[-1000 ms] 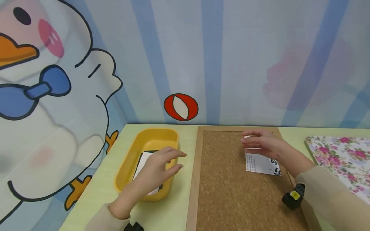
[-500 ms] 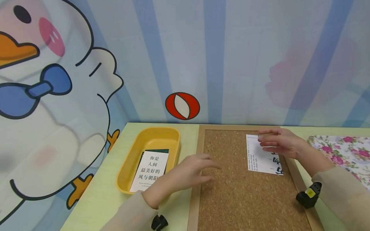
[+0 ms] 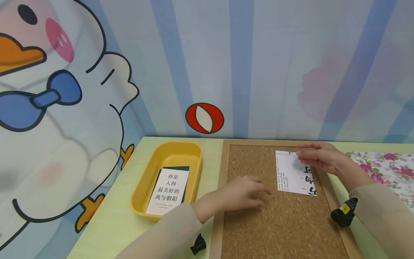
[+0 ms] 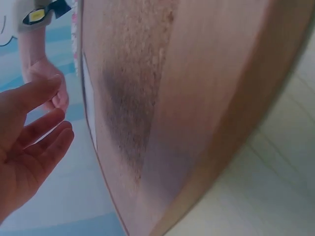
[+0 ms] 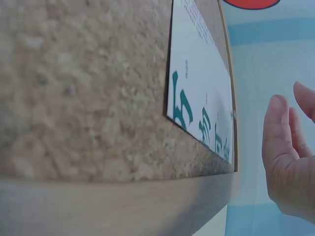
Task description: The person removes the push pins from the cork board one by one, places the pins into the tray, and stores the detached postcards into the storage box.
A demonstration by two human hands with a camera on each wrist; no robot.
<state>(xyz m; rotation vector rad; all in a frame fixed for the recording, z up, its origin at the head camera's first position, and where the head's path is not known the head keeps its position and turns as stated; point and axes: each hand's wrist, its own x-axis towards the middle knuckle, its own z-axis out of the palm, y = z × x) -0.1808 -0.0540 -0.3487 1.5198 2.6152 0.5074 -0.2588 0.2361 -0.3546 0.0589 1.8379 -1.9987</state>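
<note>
A white card [image 3: 289,176] with dark characters and small print lies turned sideways near the far right corner of the corkboard [image 3: 258,230]. What looks like a small pin [image 3: 290,152] shows at its far edge. My right hand [image 3: 323,156] hovers at the card's far right corner, hiding part of it; in the right wrist view its loosely bent fingers [image 5: 277,118] are apart from the card, with nothing between them. Over the middle of the board is my left hand [image 3: 242,194], holding nothing, its fingers relaxed and pointing toward the card.
On the left a yellow tray [image 3: 174,153] holds a white card [image 3: 168,190] with printed characters, on top of a dark green one [image 3: 184,168]. A flowered panel [image 3: 385,167] lies at the right. A wall with blue stripes [image 3: 240,90] rises behind the table.
My left hand has moved right, from over the tray to over the corkboard, uncovering the cards in the tray. My right hand has shifted right off the card's middle to its corner.
</note>
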